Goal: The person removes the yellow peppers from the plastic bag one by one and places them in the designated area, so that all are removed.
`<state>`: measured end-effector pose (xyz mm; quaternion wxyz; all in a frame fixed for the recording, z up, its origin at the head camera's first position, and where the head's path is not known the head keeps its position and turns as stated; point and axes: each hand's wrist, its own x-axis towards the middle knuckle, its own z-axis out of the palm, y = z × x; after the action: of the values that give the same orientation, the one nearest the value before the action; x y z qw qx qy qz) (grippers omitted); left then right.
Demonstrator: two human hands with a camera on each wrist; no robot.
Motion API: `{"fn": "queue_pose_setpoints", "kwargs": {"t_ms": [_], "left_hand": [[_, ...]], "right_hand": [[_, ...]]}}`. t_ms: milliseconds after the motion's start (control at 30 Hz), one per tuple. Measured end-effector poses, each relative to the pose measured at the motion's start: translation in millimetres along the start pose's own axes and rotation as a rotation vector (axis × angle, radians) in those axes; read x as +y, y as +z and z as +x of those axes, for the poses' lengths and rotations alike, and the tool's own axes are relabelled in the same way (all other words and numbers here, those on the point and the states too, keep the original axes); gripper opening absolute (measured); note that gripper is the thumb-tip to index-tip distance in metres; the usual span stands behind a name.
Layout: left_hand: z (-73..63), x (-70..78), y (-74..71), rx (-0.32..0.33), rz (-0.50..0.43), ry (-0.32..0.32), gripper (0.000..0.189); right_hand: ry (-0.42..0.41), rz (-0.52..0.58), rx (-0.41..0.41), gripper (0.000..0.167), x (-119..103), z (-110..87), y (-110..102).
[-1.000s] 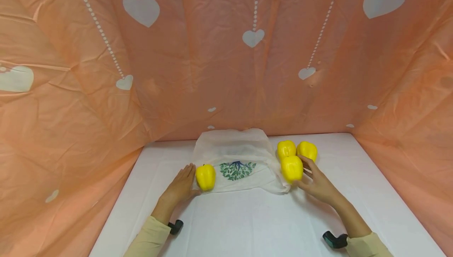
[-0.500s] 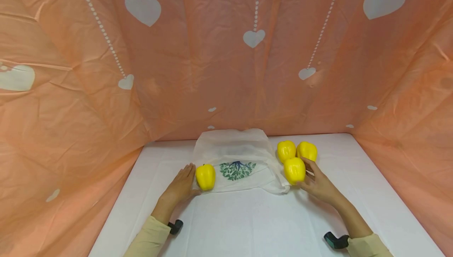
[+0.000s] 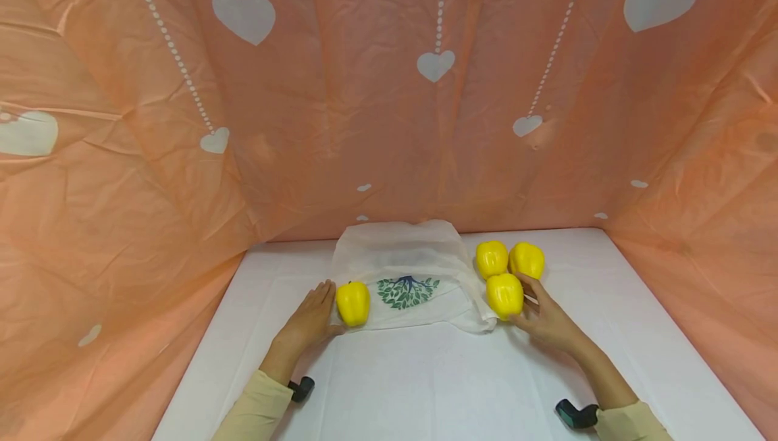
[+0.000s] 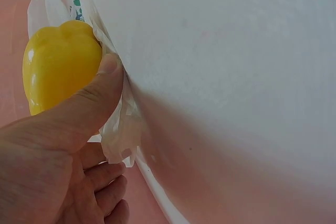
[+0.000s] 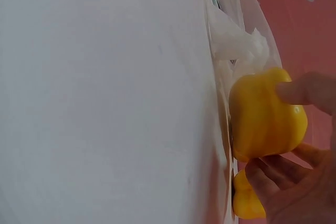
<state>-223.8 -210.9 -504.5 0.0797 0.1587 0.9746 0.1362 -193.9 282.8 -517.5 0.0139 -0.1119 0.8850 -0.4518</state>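
Note:
A white plastic bag (image 3: 425,309) printed with a green tree lies on the table. One yellow bell pepper (image 3: 353,304) sits on its left end. Alongside that pepper rests my left hand (image 3: 308,316), fingers extended and thumb at the bag's edge; the left wrist view shows its thumb (image 4: 100,85) against the bag beside the pepper. My right hand (image 3: 547,316) holds another yellow bell pepper (image 3: 504,296) at the bag's right edge, thumb on one side and fingers on the other. Two more yellow bell peppers (image 3: 491,260) stand close behind it.
A white cloth covers the table (image 3: 401,387). Peach-coloured sheeting (image 3: 389,137) with white hearts rises behind and at both sides. A black camera mount sits on each wrist, the right one (image 3: 576,414) close over the table.
The pepper in my right hand has moved slightly toward me and come down beside the bag's right edge. My left hand and its pepper have stayed in place.

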Motion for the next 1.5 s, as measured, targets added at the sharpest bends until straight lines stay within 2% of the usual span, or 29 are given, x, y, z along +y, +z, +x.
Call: {"fn": "queue_pose_setpoints", "kwargs": {"t_ms": [400, 933, 1167, 1500], "left_hand": [[-0.7, 1.4, -1.4, -0.005, 0.001, -0.002, 0.095], [1.3, 0.5, 0.1, 0.001, -0.005, -0.005, 0.096], [1.2, 1.2, -0.4, -0.005, -0.008, -0.005, 0.095], [1.2, -0.6, 0.7, -0.005, -0.002, -0.002, 0.095]], "right_hand": [[0.028, 0.038, -0.029, 0.09, 3.8, 0.4, 2.0], [-0.02, 0.057, -0.048, 0.088, 2.8, -0.6, 2.7], [0.014, 0.036, -0.056, 0.092, 3.8, 0.3, 0.9], [-0.04, -0.002, -0.031, 0.09, -1.9, 1.6, -1.0]]}}
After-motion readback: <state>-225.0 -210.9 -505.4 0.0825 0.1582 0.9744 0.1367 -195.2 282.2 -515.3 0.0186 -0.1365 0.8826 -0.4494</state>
